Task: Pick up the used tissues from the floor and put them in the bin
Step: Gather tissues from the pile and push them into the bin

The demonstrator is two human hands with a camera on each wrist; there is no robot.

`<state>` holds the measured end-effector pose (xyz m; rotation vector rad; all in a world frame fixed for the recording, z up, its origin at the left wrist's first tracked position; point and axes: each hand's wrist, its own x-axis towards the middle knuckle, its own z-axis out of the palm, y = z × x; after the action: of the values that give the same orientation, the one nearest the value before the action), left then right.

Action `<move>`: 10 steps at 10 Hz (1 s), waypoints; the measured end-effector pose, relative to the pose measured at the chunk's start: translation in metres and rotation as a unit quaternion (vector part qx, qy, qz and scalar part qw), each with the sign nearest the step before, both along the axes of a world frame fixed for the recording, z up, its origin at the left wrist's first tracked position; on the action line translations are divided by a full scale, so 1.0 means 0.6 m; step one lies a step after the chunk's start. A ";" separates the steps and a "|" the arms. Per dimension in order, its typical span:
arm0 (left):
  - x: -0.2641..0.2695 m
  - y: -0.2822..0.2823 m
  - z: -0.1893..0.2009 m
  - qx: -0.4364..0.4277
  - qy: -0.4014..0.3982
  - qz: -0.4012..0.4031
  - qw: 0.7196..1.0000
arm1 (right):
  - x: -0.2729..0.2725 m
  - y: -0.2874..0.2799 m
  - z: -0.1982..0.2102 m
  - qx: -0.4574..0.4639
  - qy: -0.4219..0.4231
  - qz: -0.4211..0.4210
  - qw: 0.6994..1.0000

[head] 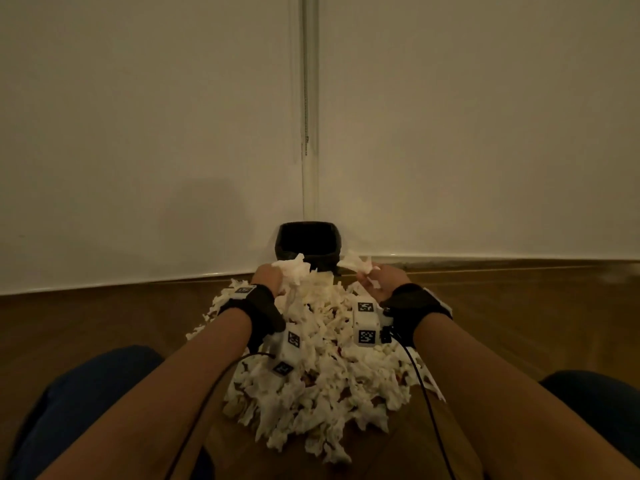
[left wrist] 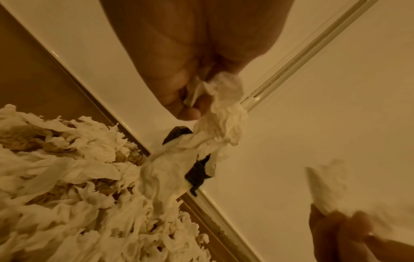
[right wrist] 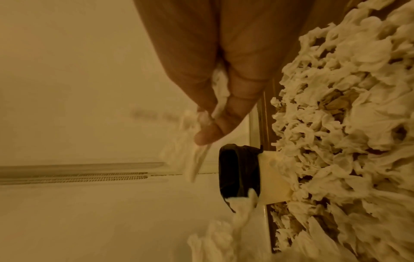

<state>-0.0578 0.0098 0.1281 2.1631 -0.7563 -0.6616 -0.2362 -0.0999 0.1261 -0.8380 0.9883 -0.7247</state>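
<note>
both hands (head: 268, 277) (head: 379, 280) pinch tissues (head: 292, 268); left one hangs lengthwise, seemingly, toward pile (head: 322, 375).

Left hand (head: 268, 277): raised, fingers curled, pinching a tissue (head: 292, 268).
Right hand (head: 375, 284): raised, fingertips pinching another tissue (head: 355, 263).
Forearms: bare, stretched forward.

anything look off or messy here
Yes: a big heap of crumpled tissues sprawls over the wooden floor in front of the black bin, some with brownish stains. Nothing looks broken or tipped.
</note>
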 end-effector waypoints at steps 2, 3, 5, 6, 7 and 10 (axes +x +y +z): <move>-0.026 0.000 0.018 -0.047 -0.066 -0.068 0.994 | -0.023 0.031 0.041 0.075 -0.092 -0.047 0.992; -0.033 0.004 0.033 -0.075 -0.101 -0.054 0.991 | -0.017 0.029 0.049 0.046 -0.087 -0.020 0.995; -0.038 0.002 0.038 -0.240 0.124 -0.038 0.962 | 0.005 0.029 0.051 -0.013 -0.066 0.015 0.998; -0.028 0.002 0.041 -0.227 0.205 -0.019 0.952 | 0.010 0.022 0.049 -0.029 -0.075 0.027 0.996; -0.010 -0.005 0.033 -0.190 0.080 -0.065 0.976 | 0.015 0.015 0.039 -0.079 -0.022 0.039 0.996; 0.014 -0.052 0.038 -0.111 0.089 -0.028 0.989 | 0.058 -0.002 0.035 -0.020 0.018 0.091 0.996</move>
<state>-0.0491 -0.0212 0.1511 1.8606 -0.7601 -0.7509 -0.2014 -0.1011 0.1471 -0.9647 0.9185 -0.5762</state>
